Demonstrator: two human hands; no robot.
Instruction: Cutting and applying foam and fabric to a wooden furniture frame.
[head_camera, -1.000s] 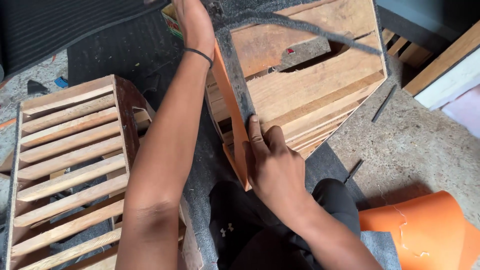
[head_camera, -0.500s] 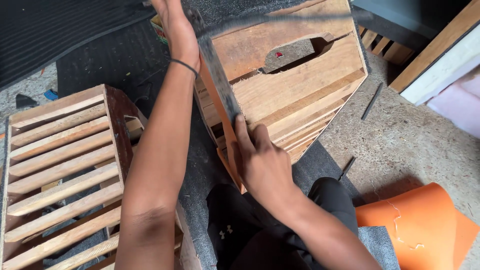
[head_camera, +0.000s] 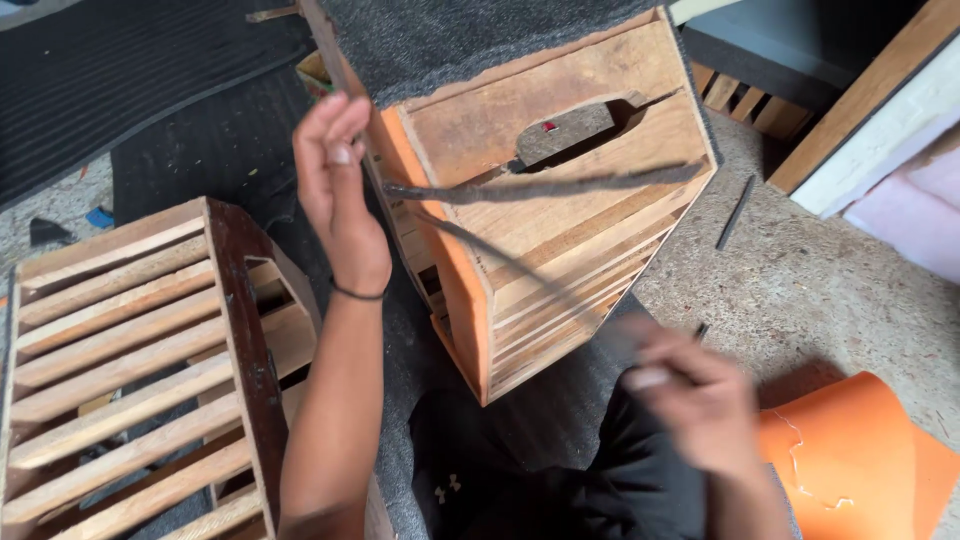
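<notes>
Head view showed a wooden slatted crate (head_camera: 560, 200) tilted on the floor, with orange lining and grey felt on top. The left hand (head_camera: 340, 190) pinched a thin grey strip (head_camera: 540, 187) beside it; the blurred right hand (head_camera: 700, 400) gripped something I cannot tell.

Support: rough concrete floor (head_camera: 850, 290).
On it, 9 o'clock: slatted wooden crate (head_camera: 130, 350).
1 o'clock: dark rod (head_camera: 735, 210), perhaps a nail.
4 o'clock: orange sheet (head_camera: 850, 460).
11 o'clock: black ribbed mat (head_camera: 130, 80).
</notes>
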